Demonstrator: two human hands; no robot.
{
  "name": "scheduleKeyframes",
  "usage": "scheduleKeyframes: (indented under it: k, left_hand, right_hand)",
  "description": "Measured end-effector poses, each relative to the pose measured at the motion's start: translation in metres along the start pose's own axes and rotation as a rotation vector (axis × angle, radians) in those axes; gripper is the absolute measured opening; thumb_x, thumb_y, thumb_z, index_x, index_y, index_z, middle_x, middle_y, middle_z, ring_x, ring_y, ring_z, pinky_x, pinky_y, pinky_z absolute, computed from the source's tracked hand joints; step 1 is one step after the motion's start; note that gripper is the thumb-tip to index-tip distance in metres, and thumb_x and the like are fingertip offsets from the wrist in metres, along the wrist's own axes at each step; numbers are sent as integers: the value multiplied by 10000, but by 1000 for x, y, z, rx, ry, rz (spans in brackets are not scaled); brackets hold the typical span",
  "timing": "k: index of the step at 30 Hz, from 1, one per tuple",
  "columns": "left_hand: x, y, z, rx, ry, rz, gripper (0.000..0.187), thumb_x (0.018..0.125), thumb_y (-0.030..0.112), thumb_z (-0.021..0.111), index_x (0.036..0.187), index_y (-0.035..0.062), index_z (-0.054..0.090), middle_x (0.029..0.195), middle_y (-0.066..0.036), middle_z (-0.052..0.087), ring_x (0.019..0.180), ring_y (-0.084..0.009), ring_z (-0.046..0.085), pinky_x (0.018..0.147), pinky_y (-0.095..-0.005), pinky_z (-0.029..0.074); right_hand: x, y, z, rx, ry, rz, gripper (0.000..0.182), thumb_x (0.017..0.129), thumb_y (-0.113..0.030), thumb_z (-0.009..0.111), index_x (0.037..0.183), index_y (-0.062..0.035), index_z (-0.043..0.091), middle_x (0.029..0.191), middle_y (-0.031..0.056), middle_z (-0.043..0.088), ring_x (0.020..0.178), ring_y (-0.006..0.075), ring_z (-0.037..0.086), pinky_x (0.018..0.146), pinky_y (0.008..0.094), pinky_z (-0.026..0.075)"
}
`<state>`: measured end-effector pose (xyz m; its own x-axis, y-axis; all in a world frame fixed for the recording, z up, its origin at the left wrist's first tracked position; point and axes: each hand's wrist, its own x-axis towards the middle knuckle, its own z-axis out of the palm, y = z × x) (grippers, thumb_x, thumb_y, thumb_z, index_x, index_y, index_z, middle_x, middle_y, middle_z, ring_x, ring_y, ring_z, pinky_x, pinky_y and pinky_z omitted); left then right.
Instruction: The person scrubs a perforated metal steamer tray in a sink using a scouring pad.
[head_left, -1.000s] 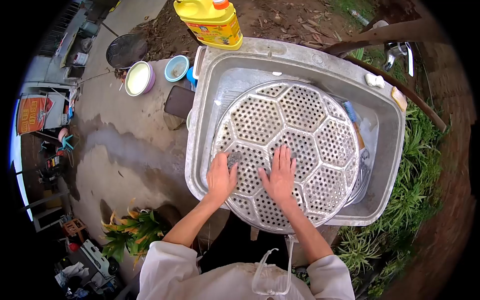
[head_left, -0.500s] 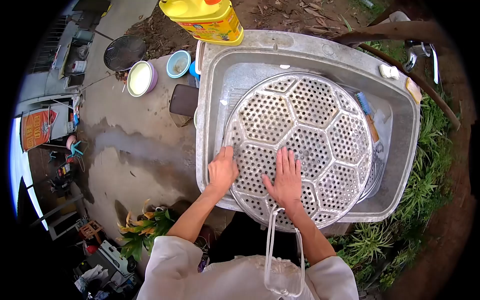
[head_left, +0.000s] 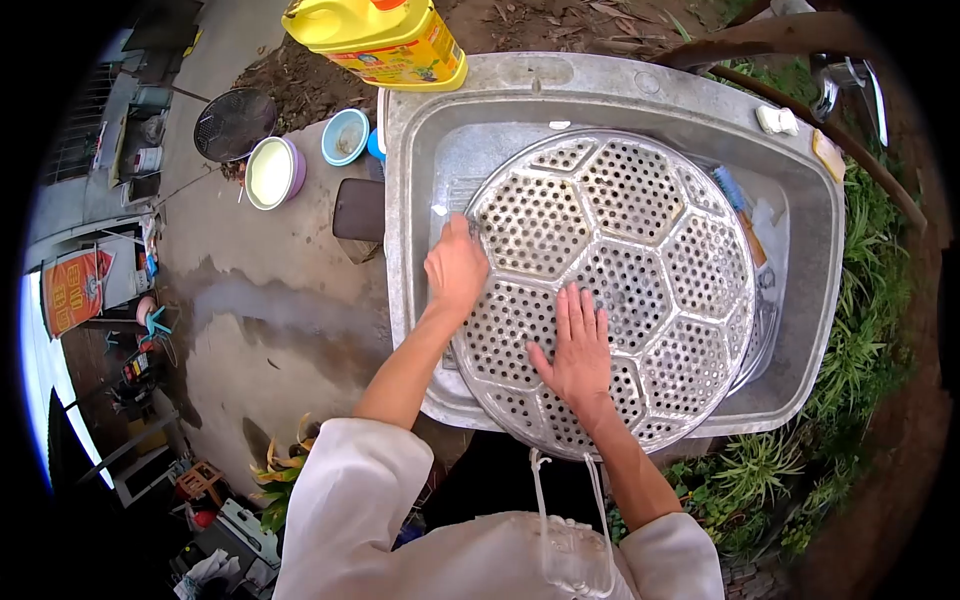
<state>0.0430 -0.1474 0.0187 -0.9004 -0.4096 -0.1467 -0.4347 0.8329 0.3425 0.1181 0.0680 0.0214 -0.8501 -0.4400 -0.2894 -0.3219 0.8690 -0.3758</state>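
A large round metal steamer plate [head_left: 630,280], full of small holes in a honeycomb pattern, lies across the grey stone sink [head_left: 815,300] and overhangs its near edge. My left hand [head_left: 458,268] is closed at the plate's left rim with its fingers curled; whatever is in them is hidden. Flat on the plate's lower middle rests my right hand [head_left: 580,350], fingers stretched out, holding nothing. A blue-bristled brush [head_left: 740,215] with a wooden handle lies in the sink, right of the plate.
A yellow jug [head_left: 390,50] stands at the sink's back left corner. A white lump [head_left: 777,120] and a sponge [head_left: 828,155] sit on the right rim near the tap [head_left: 850,85]. Basins [head_left: 273,173] stand on the ground to the left.
My left hand has moved up along the plate's left rim, away from my body. My right hand stays flat on the plate. The camera view has shifted slightly.
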Motion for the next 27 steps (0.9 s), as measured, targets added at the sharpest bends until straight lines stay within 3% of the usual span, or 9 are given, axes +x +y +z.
scheduleKeyframes:
  k: [2,8,14,15,18,20,21,24,27]
  left_hand:
    - [16,7,8,-5,28,14,177,900,101,596,1001,-5,497,975,-268,653,803,-484,646,710,-554,514]
    - [-67,-23,-8,-48,-47,57,181,911,113,590,1007,-6,493,972,-290,656,793,-495,647,706,-573,498]
    - [35,21,2,8,0,91,146,893,78,591,973,-2,498,923,-266,650,771,-466,652,666,-549,513]
    - [14,16,-1,-11,-24,184,170,871,78,615,990,7,517,943,-252,652,762,-458,659,662,-536,524]
    - [-61,-8,-3,-7,-119,216,224,841,76,637,1033,20,536,1015,-235,651,788,-441,667,666,-526,535]
    - [-72,-14,-1,-13,-130,356,275,814,72,646,1069,35,549,1030,-216,638,810,-426,666,674,-517,543]
    - [-49,-1,-4,6,-181,325,245,810,47,625,1040,33,542,997,-209,626,820,-419,658,681,-516,541]
    - [39,25,18,48,-29,297,196,824,35,599,1007,23,529,958,-197,618,804,-424,654,686,-526,534]
    - [41,25,10,29,-14,301,190,837,54,591,1011,20,524,1004,-194,630,805,-437,655,694,-537,534]
  right_hand:
    - [-1,1,0,24,41,-20,881,923,-559,486,1532,28,243,1612,169,232,1500,333,188,1207,494,156]
    - [1,1,-2,18,-7,-6,869,940,-572,447,1551,2,217,1627,145,207,1510,305,172,1217,477,146]
    - [0,1,-2,14,5,-7,863,948,-578,425,1550,2,214,1620,146,219,1506,307,182,1217,474,146]
    - [0,0,-2,19,4,-4,863,948,-583,423,1549,2,219,1619,145,222,1505,304,185,1217,474,144]
    - [1,3,1,56,18,-28,878,929,-556,488,1539,19,228,1610,170,235,1498,338,195,1204,497,167]
    - [0,2,-2,10,-10,-10,862,949,-583,420,1554,-6,210,1622,138,217,1507,293,180,1216,469,149]
    - [0,3,-2,18,-13,-11,860,949,-581,420,1554,-8,210,1623,135,216,1507,291,180,1215,469,151]
    - [2,3,-1,18,-5,6,856,949,-577,426,1556,-13,210,1624,136,212,1507,288,183,1215,470,153]
    - [1,1,-4,28,-11,-9,859,950,-571,438,1558,-12,204,1624,144,208,1509,283,177,1215,467,152]
